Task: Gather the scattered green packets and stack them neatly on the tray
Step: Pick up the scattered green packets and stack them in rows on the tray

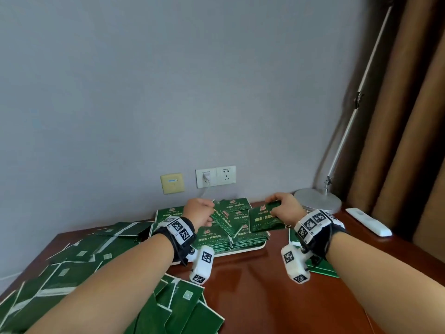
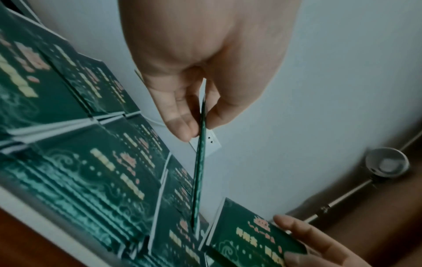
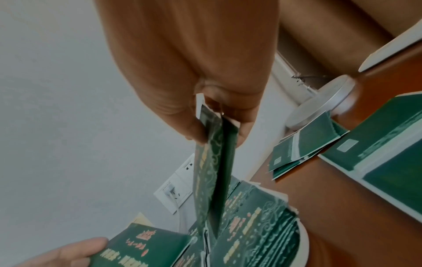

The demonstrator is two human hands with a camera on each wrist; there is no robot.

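A white tray (image 1: 243,250) against the wall carries stacks of green packets (image 1: 231,227) with gold print, the top ones lying askew. My left hand (image 1: 210,214) hovers over the tray's left half and pinches one packet (image 2: 199,162) between thumb and fingers, seen edge-on in the left wrist view. My right hand (image 1: 273,206) holds a green packet (image 1: 265,219) by its far edge above the tray's right end. In the right wrist view that hand (image 3: 217,140) grips what looks like two packets (image 3: 212,171) together.
Several face-down green packets (image 1: 84,259) cover the left and front of the brown table; more packets (image 1: 322,268) lie under my right wrist. A lamp base (image 1: 317,200) and white remote (image 1: 368,221) sit back right. Wall sockets (image 1: 215,175) are behind the tray, curtains at right.
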